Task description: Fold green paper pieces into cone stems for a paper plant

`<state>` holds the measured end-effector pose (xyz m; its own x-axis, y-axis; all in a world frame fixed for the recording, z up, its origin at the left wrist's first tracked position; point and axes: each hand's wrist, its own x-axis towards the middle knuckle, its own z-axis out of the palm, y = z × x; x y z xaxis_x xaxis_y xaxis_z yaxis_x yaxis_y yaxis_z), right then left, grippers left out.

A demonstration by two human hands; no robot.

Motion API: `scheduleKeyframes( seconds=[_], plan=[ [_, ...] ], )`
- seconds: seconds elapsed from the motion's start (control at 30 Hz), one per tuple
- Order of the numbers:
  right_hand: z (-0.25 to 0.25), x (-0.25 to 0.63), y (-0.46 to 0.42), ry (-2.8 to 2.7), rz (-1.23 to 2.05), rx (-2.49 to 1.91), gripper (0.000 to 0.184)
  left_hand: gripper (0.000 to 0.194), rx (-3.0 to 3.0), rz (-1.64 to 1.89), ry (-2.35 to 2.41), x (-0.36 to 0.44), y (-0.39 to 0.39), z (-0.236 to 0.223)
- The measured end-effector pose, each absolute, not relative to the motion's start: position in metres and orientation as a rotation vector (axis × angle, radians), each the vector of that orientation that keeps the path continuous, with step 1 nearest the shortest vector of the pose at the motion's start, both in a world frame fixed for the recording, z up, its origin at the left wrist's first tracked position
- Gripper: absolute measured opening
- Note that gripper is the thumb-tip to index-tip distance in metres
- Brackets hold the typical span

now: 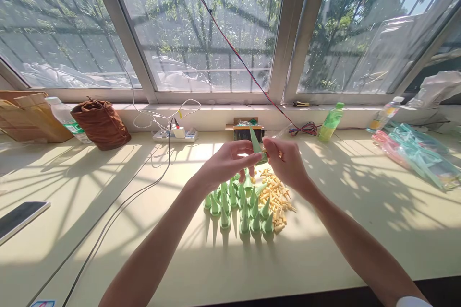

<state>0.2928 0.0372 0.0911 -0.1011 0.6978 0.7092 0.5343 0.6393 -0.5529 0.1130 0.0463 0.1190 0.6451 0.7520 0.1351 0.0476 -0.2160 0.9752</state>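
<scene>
My left hand (230, 160) grips a light green cone (255, 141) near its base, the pointed end up, raised above the table. Against the cone's right side, my right hand (283, 158) is closed in a pinch; what its fingers hold is hidden. Below the hands stand several matching green cones (244, 223), mostly upright with tips up, grouped closely together. To their right lies a loose pile of small tan peg-like pieces (275, 196).
Behind the hands is a small open box (247, 129). A power strip (175, 135) with cables lies back left, near a brown bag (101, 123). A green bottle (331, 122) and plastic pouches (421, 151) are at right. A phone (22, 219) lies at far left.
</scene>
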Motion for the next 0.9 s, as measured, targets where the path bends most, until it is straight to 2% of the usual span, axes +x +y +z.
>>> scheduleKeyframes(
  seconds=[0.47,0.9],
  plan=[
    [0.0905,0.2929,0.0392,-1.728,0.149,-1.085,0.055,0.028,1.997,0.906,0.796,0.1188,0.043,0.1161],
    [0.0949,0.2937,0.0336,-1.794,0.402,-0.979,0.046,0.038,1.794,0.916,0.652,0.1169,0.048,0.1149]
  ],
)
